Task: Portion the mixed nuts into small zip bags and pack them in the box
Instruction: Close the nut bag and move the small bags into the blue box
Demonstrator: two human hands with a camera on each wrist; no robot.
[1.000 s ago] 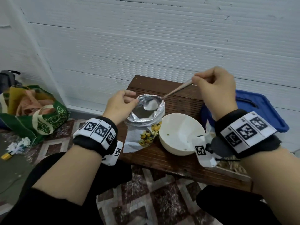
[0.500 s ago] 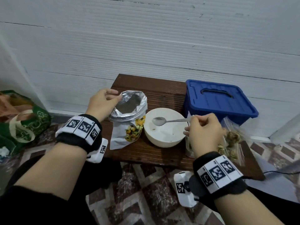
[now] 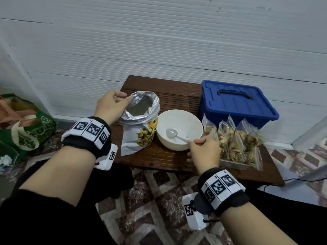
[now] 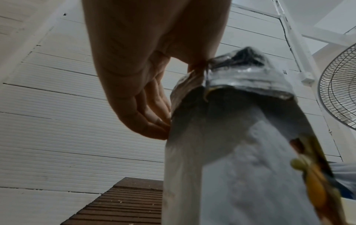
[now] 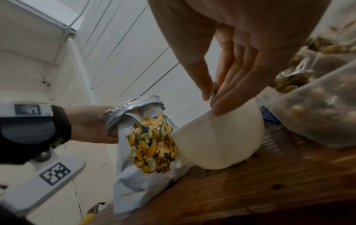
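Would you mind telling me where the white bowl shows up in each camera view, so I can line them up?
Head: round white bowl at table centre, spoon inside.
Left wrist: only a pale sliver at the bottom-right edge, too little to be sure.
Right wrist: lower centre-right, seen from outside.
Shared landmark: foil-lined nut pouch.

Blue box, white bowl

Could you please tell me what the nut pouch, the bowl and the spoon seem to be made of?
Pouch: probably foil-lined plastic film; shiny, crinkled silver inside, matte printed outside.
Bowl: smooth, opaque cream-white, ceramic or melamine; the pictures cannot settle which.
Spoon: likely metal, with a pale silvery sheen.
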